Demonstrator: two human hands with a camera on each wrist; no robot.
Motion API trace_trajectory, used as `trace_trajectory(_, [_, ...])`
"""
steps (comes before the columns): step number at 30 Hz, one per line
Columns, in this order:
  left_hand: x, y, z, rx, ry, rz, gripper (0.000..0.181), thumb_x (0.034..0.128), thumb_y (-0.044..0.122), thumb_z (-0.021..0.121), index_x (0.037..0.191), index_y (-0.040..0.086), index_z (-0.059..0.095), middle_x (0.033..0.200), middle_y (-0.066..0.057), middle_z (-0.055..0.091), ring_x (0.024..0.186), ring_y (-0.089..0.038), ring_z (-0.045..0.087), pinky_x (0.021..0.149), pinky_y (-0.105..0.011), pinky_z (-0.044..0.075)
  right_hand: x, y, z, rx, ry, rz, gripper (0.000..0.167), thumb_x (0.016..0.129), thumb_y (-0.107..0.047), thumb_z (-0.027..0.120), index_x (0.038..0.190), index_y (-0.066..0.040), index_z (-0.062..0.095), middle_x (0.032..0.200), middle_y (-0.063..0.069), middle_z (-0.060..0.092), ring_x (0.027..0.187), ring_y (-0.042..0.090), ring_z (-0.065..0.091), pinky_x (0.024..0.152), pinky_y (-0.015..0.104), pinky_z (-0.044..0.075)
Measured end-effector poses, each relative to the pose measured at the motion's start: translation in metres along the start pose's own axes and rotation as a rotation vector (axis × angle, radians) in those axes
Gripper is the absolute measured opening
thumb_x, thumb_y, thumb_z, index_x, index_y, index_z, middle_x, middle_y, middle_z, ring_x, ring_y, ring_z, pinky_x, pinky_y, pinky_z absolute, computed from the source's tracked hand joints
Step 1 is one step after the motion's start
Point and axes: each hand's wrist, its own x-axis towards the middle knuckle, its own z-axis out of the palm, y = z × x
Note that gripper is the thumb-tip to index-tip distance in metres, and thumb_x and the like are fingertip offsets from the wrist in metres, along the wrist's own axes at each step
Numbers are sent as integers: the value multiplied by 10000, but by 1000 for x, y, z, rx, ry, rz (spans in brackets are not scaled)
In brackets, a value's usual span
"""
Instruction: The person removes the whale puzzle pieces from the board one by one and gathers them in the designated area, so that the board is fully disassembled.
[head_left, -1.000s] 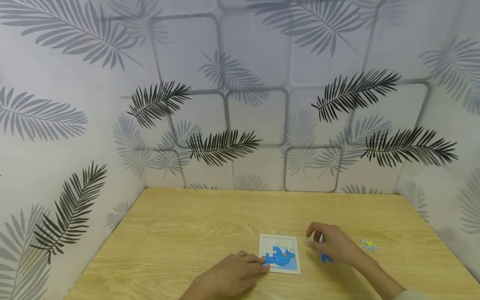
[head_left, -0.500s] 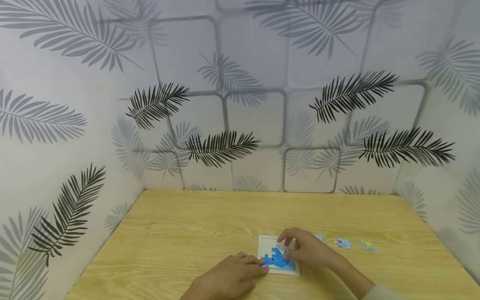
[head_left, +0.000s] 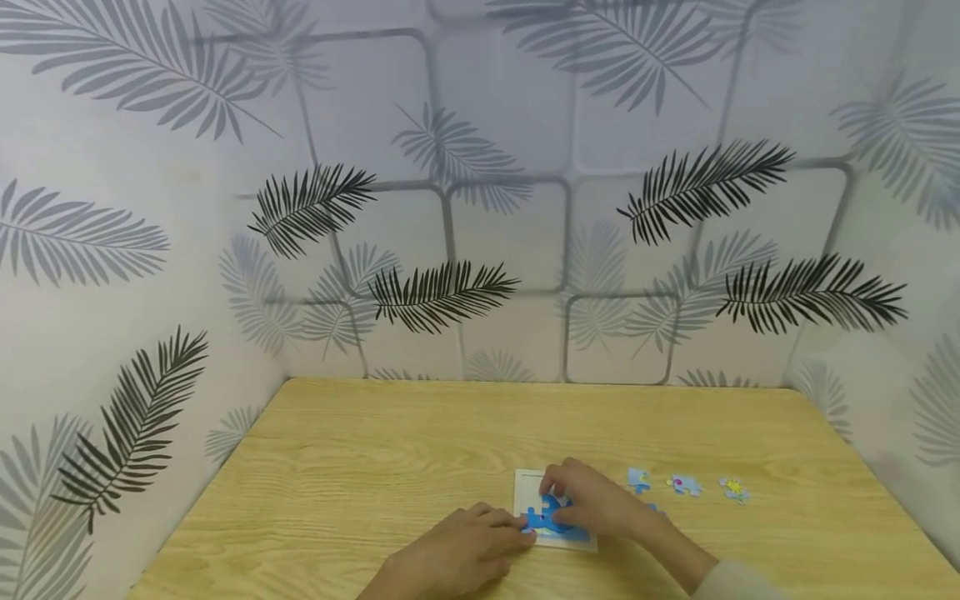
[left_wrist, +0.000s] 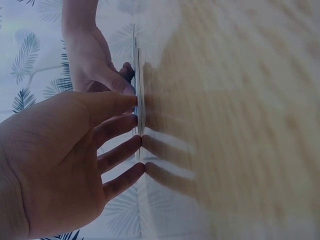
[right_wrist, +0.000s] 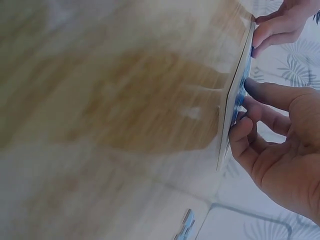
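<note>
A small square puzzle board (head_left: pixel 529 477) with a pale frame lies on the table, blue animal-shaped pieces in it. My left hand (head_left: pixel 468 546) rests at its left edge, fingers extended; in the left wrist view the fingertips of that hand (left_wrist: pixel 60 160) touch the board's edge and the table. Over the board, my right hand (head_left: pixel 596 498) has its thumb and fingers bent around a blue puzzle piece (head_left: pixel 549 505). The right wrist view has the right hand (right_wrist: pixel 295 145) with its fingertips on the blue pieces, partly hiding them.
To the right of the board lie loose puzzle pieces: a pale blue one (head_left: pixel 638 479), one with a pink spot (head_left: pixel 685 484) and one with a yellow sun (head_left: pixel 734 489). Another blue piece shows behind the right wrist. A leaf-patterned wall (head_left: pixel 510 233) stands behind the wooden table (head_left: pixel 390 442).
My right hand has moved left from beside the loose pieces onto the board, then slightly farther left across it. The loose pieces are uncovered. My left hand has stayed at the board's edge.
</note>
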Motion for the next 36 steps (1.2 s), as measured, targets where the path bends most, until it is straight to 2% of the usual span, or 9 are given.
trace_trajectory(8, [1, 1, 0, -7, -15, 0, 450, 1083, 295, 560, 1530, 252, 541, 1536, 55, 543, 1342, -162, 518, 1054, -366, 490, 1, -6, 2, 4, -2, 40, 264, 900, -76, 793, 1116, -41, 646, 1067, 127, 631, 978, 263, 597, 796, 382, 566])
trace_trajectory(14, [1, 2, -1, -28, -23, -22, 447, 1080, 306, 565, 1525, 266, 547, 1535, 66, 543, 1342, -152, 513, 1054, -373, 489, 0, -8, 5, 96, 31, 100, 279, 898, -30, 780, 1105, -70, 597, 1077, 154, 614, 993, 279, 576, 804, 479, 554])
trace_trajectory(20, [1, 0, -2, 1, -7, 10, 456, 1081, 297, 564, 1533, 248, 537, 1535, 50, 545, 1323, -153, 523, 1035, -355, 498, 0, -6, 6, 158, 52, 79, 267, 942, 34, 693, 1109, -85, 522, 962, 82, 601, 828, 183, 544, 733, 322, 494])
trace_trajectory(24, [1, 0, 0, -2, -5, 10, 455, 1084, 294, 559, 1536, 242, 533, 1543, 45, 538, 1331, -160, 522, 1037, -370, 502, -1, -5, 5, 170, 76, 73, 256, 943, 68, 664, 1097, -97, 544, 998, 93, 619, 768, 147, 541, 667, 261, 475])
trace_trajectory(29, [2, 1, 1, -24, -31, -21, 450, 1087, 301, 549, 1535, 256, 533, 1551, 65, 525, 1350, -160, 512, 1047, -392, 502, -2, -5, 3, 244, 80, 104, 234, 941, 77, 664, 1079, -101, 599, 925, 83, 611, 673, 129, 578, 598, 245, 487])
trace_trajectory(33, [2, 1, 1, -23, -35, -35, 448, 1085, 307, 552, 1531, 260, 537, 1548, 74, 526, 1348, -155, 513, 1050, -389, 499, -5, -6, 0, 319, 66, 120, 192, 981, 50, 635, 1114, -84, 600, 870, 89, 595, 701, 173, 628, 627, 268, 532])
trace_trajectory(36, [1, 1, 2, -24, -28, -37, 448, 1085, 304, 554, 1530, 260, 539, 1546, 75, 528, 1346, -153, 515, 1055, -390, 496, -7, -7, -1, 344, 80, 124, 176, 995, 26, 628, 1133, -82, 610, 925, 99, 608, 725, 182, 605, 631, 266, 531])
